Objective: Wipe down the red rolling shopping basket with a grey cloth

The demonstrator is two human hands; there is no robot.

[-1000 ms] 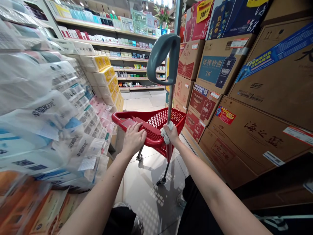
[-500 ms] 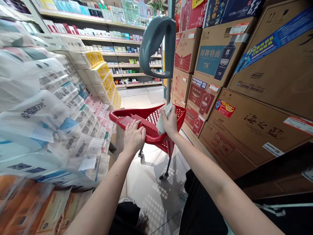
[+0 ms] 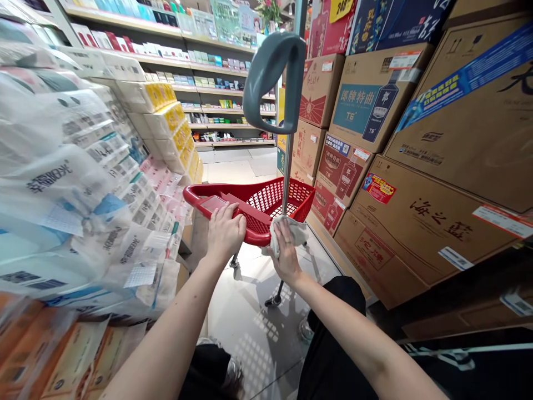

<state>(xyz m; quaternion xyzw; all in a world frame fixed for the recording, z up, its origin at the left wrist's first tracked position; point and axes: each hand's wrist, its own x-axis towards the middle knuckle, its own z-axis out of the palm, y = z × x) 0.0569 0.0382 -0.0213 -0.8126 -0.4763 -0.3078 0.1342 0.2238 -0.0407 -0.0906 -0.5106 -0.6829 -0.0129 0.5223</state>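
Observation:
In the middle of the head view a red shopping basket cart [image 3: 200,194] stands on thin legs with casters. A metal pole rises at its right side to a grey loop handle [image 3: 252,91]. My left hand [image 3: 227,228] rests on the near rim, its fingers curled over the edge. At the rim's right corner, by the foot of the pole, my right hand [image 3: 285,253] presses a pale cloth [image 3: 297,230] against the basket's outer side. Part of the cloth hangs out to the right of the fingers. The basket's visible inside shows only its red mesh.
Stacked cartons [image 3: 391,222] line the right side close to the cart. Plastic-wrapped tissue packs [image 3: 66,183] are piled on the left, with orange packs [image 3: 37,350] below. Shelves of boxed goods [image 3: 216,72] stand at the back. Pale floor tiles [image 3: 250,333] run between.
My right hand with the cloth has gone from the top of the rim near the pole down to the corner's outer side. My left hand keeps its place on the rim.

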